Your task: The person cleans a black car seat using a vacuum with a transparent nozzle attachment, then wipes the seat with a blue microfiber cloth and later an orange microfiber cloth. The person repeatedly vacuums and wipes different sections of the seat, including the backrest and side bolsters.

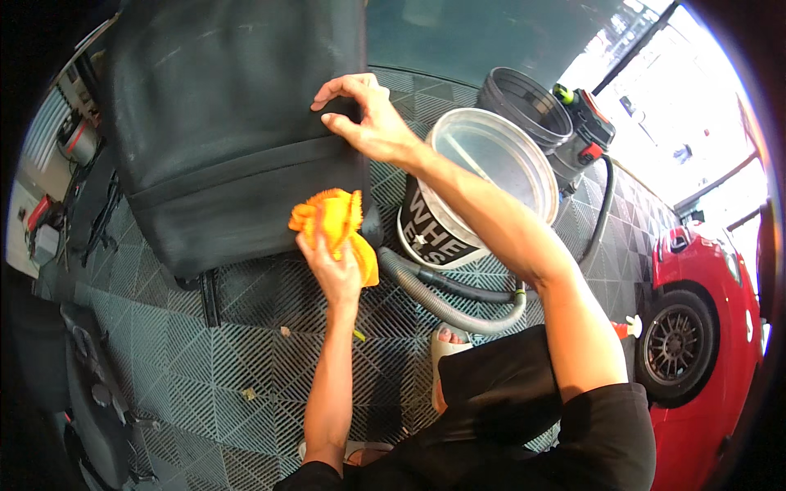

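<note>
A black leather-like car seat (227, 104) stands before me, its broad panel crossed by a seam above the lower edge. My left hand (334, 264) grips a bunched orange microfibre cloth (334, 215) against or just in front of the lower right part of the seat. Higher up, my right hand (368, 119) is at the seat's right side. Its thumb and fingers are curved and apart, with dark seat surface visible between them. Whether the right fingertips press on the seat is hard to tell.
To the right stand a clear-topped bucket (451, 245) bearing large writing, a dark bucket (491, 101) and a shop vacuum (592, 126). A ribbed hose (430, 301) curves over the tiled floor (258, 356). A red car (740, 344) is far right; another seat part (92, 393) lies left.
</note>
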The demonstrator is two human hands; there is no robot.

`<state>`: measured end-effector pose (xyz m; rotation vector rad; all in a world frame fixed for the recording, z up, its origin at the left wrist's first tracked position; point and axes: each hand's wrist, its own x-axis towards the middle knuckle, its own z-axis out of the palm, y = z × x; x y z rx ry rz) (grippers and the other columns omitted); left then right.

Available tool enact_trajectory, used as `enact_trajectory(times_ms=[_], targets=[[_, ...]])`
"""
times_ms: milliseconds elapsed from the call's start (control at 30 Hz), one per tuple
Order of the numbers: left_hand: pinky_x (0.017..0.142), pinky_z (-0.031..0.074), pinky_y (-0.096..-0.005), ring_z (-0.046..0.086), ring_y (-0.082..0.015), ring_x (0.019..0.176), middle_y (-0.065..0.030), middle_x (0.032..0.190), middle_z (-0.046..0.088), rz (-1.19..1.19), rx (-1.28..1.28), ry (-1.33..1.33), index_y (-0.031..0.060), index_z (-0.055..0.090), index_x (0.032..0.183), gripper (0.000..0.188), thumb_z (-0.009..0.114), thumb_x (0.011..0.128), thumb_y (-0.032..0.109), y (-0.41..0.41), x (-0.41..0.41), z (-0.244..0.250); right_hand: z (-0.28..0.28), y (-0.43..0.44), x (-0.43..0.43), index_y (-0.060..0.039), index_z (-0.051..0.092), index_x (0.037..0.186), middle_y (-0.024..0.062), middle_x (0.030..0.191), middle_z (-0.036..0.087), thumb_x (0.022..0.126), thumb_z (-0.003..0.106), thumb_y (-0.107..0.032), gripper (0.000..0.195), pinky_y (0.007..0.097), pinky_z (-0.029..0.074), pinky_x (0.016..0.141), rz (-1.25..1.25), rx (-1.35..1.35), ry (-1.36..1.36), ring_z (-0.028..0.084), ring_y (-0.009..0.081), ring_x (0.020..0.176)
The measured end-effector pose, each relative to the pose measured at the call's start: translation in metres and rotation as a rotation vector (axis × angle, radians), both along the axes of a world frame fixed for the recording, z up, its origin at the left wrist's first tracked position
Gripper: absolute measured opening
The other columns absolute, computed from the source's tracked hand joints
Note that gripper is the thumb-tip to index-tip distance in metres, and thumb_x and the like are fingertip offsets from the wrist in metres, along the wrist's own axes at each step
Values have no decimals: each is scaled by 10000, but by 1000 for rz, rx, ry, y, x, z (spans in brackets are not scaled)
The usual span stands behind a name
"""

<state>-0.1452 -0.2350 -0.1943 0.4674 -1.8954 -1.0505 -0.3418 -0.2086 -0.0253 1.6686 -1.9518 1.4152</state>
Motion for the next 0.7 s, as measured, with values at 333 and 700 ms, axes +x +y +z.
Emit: enact_trajectory(times_ms=[333, 700], targets=[[1189, 354, -407, 456, -373, 1419, -255, 1562, 402, -980, 238, 274, 11, 139, 1618, 869, 626, 899, -22, 44, -31, 154, 69, 168, 35, -80, 416, 1529, 123, 1386, 602, 822, 859, -176, 840, 368, 488, 1076, 139, 391, -399, 578, 216, 1283], [1173, 336, -595, 528, -304, 1305, -140, 1349, 599, -1127, -733, -655, 27, 534, 1428, 860, 894, 713, 342, 120, 33, 7, 40, 310, -32, -70, 621, 1394, 150, 1345, 674, 897, 789, -226, 547, 359, 548, 986, -672, 364, -386, 694, 238, 1158]])
